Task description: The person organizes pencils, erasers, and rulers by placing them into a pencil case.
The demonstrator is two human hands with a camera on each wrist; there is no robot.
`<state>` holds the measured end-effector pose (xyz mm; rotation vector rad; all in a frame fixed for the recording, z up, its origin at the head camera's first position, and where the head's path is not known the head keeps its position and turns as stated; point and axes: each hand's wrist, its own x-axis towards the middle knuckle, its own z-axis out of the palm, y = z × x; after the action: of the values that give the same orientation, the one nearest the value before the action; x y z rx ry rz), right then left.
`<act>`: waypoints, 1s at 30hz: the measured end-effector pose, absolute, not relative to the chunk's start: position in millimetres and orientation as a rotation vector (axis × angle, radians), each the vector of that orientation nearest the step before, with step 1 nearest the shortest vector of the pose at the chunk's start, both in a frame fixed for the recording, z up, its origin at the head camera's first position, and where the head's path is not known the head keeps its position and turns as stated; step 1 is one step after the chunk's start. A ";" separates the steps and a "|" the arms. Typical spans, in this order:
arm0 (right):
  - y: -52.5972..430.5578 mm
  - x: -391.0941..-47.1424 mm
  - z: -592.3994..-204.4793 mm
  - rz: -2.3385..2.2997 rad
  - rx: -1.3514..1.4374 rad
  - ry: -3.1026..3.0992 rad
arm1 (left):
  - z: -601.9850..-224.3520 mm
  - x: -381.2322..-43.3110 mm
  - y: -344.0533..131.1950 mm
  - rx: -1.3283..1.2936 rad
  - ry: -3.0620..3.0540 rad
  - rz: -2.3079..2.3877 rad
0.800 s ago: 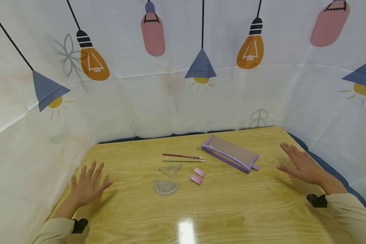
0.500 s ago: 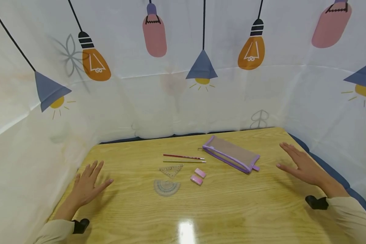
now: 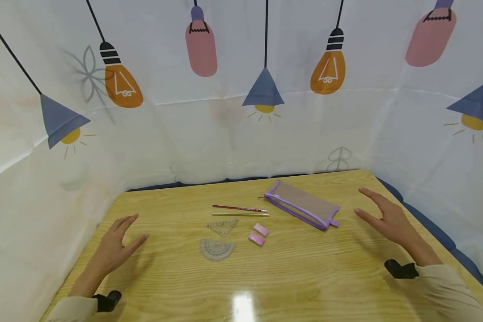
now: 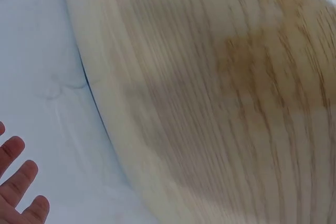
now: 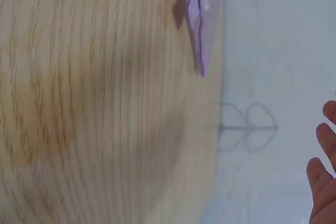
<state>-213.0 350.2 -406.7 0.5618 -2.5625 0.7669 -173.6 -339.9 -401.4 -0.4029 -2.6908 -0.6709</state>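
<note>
My left hand (image 3: 112, 248) hovers over the left side of the table, holding nothing, thumb apart from the fingers. Over the right side my right hand (image 3: 390, 221) is likewise bare, its thumb and fingers spread. Nearest to it lies a mesh pencil case (image 3: 303, 203) with purple edging. A red pencil (image 3: 239, 208) and a yellowish pencil (image 3: 239, 214) lie side by side left of the case. Below them are a clear set square (image 3: 223, 227) and a clear protractor (image 3: 217, 249). Two pink erasers (image 3: 260, 230) sit close together right of these.
The wood-grain table (image 3: 177, 286) reflects a bright light near its front. A white curtain (image 3: 185, 134) printed with lamps and bulbs surrounds its back and sides. Black wrist cameras (image 3: 109, 301) are strapped at both cuffs.
The fingers of both hands have drawn closer together, and the hands have turned more edge-on. My right hand has moved slightly left. The things on the table stay in place.
</note>
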 end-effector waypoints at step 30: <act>293.0 -206.8 -411.6 0.915 0.442 -2.403 | -404.0 -179.7 -271.0 -0.578 -2.456 -0.937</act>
<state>-206.8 293.0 -411.6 0.4422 -2.4029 0.9148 -179.7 -271.0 -404.0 -0.5780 -2.4564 -0.9369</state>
